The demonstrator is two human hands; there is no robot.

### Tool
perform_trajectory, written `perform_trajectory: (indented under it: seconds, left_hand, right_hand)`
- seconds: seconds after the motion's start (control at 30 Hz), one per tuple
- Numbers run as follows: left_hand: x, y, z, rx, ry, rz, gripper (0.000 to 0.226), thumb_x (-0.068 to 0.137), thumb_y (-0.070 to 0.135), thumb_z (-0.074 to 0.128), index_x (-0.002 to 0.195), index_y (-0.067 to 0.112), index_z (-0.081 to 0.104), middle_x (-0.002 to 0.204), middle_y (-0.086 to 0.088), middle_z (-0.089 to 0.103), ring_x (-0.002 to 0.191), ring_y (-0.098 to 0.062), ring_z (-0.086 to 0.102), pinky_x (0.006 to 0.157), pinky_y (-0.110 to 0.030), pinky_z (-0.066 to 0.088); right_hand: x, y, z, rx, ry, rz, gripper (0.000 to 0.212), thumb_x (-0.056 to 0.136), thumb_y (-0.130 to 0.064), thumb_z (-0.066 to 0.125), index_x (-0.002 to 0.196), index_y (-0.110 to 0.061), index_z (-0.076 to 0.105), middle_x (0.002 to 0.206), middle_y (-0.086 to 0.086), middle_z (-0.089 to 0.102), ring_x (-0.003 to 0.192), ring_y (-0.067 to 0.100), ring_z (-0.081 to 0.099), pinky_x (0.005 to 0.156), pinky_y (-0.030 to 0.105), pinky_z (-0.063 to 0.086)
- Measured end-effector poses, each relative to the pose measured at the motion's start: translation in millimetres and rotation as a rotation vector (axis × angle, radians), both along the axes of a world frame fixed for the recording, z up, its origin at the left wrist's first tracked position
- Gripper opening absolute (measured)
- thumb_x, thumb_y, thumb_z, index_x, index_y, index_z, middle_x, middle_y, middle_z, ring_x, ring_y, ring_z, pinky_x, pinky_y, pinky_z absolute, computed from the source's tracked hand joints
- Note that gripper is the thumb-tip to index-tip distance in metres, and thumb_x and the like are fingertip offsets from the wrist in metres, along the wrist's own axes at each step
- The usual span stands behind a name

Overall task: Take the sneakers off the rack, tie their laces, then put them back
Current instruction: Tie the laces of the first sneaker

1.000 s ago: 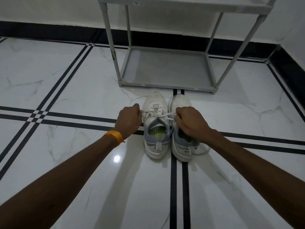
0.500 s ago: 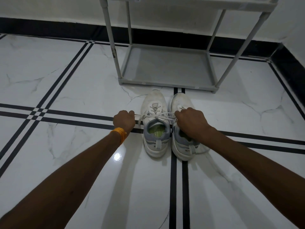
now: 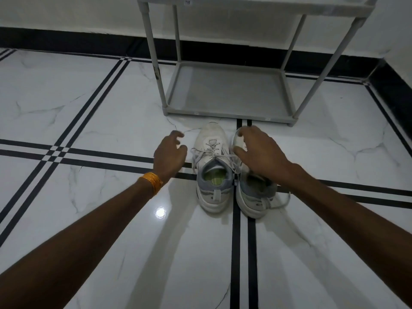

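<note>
Two white and grey sneakers stand side by side on the floor, toes toward the rack. The left sneaker (image 3: 211,168) has its laces tied in a bow across the tongue. The right sneaker (image 3: 254,192) is partly covered by my right hand (image 3: 258,152), which hovers over its toe and laces with fingers spread; a loose lace trails by its heel. My left hand (image 3: 170,152), with an orange band at the wrist, is open just left of the left sneaker and holds nothing. The grey rack (image 3: 227,112) stands right behind the sneakers, with nothing on its bottom shelf.
White marble floor (image 3: 100,108) with black stripe lines spreads all around. A wall with a black skirting (image 3: 66,41) runs behind the rack, and another wall closes the right side at the corner.
Both hands have let go of the left sneaker's laces and opened. The left hand moved a little forward; the right hand moved over the right sneaker. The bow now lies tied.
</note>
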State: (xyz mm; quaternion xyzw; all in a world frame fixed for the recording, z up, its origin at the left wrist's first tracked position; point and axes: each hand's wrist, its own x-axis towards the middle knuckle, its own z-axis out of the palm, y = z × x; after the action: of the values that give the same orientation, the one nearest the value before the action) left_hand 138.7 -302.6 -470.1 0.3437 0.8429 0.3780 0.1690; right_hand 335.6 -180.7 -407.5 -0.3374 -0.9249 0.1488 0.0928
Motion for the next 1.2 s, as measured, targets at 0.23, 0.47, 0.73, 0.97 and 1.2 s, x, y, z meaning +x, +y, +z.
perform_trajectory:
  seconds: [0.23, 0.47, 0.73, 0.97, 1.2]
  left_hand:
    - [32.1, 11.3, -8.5, -0.039, 0.325, -0.543, 0.039, 0.1, 0.016, 0.043, 0.139, 0.012, 0.049, 0.129, -0.012, 0.054, 0.108, -0.028, 0.06, 0.089, -0.028, 0.049]
    - [32.8, 6.5, -8.2, -0.133, 0.57, -0.577, 0.04, 0.091, 0.022, 0.062, 0.129, 0.011, 0.052, 0.117, -0.011, 0.055, 0.092, -0.027, 0.063, 0.08, -0.029, 0.053]
    - [8.3, -11.9, -10.4, -0.201, 0.937, -0.827, 0.04, 0.068, 0.022, 0.087, 0.095, 0.007, 0.061, 0.072, -0.013, 0.062, 0.046, -0.022, 0.058, 0.042, -0.026, 0.046]
    - [2.2, -12.3, -18.8, -0.196, 0.922, -0.787, 0.029, 0.082, 0.023, 0.075, 0.101, 0.006, 0.061, 0.072, -0.014, 0.067, 0.051, -0.025, 0.06, 0.048, -0.029, 0.049]
    - [-11.2, -9.2, -13.4, -0.312, 0.901, -0.731, 0.042, 0.086, 0.031, 0.07, 0.116, 0.008, 0.054, 0.094, -0.016, 0.069, 0.073, -0.03, 0.066, 0.066, -0.039, 0.058]
  right_hand:
    - [-16.5, -43.6, -18.0, 0.065, -0.298, 0.176, 0.028, 0.089, -0.01, 0.061, 0.118, -0.007, 0.057, 0.114, 0.015, 0.06, 0.097, 0.029, 0.063, 0.078, 0.035, 0.049]
    - [-12.3, -44.8, -20.9, 0.068, -0.273, 0.09, 0.024, 0.089, 0.001, 0.054, 0.111, -0.002, 0.061, 0.114, 0.02, 0.059, 0.101, 0.035, 0.061, 0.082, 0.037, 0.047]
    - [-0.5, -43.0, -30.6, 0.23, -0.4, 0.169, 0.023, 0.093, -0.003, 0.049, 0.116, -0.003, 0.054, 0.114, 0.018, 0.061, 0.101, 0.034, 0.063, 0.078, 0.04, 0.049]
    - [-9.7, -42.7, -27.7, 0.18, -0.424, 0.156, 0.019, 0.092, -0.011, 0.057, 0.109, -0.006, 0.061, 0.109, 0.015, 0.067, 0.097, 0.031, 0.067, 0.077, 0.036, 0.048]
    - [-24.4, -40.6, -34.7, 0.096, -0.357, 0.127, 0.02, 0.087, -0.014, 0.065, 0.104, -0.003, 0.062, 0.104, 0.018, 0.067, 0.09, 0.033, 0.067, 0.07, 0.035, 0.047]
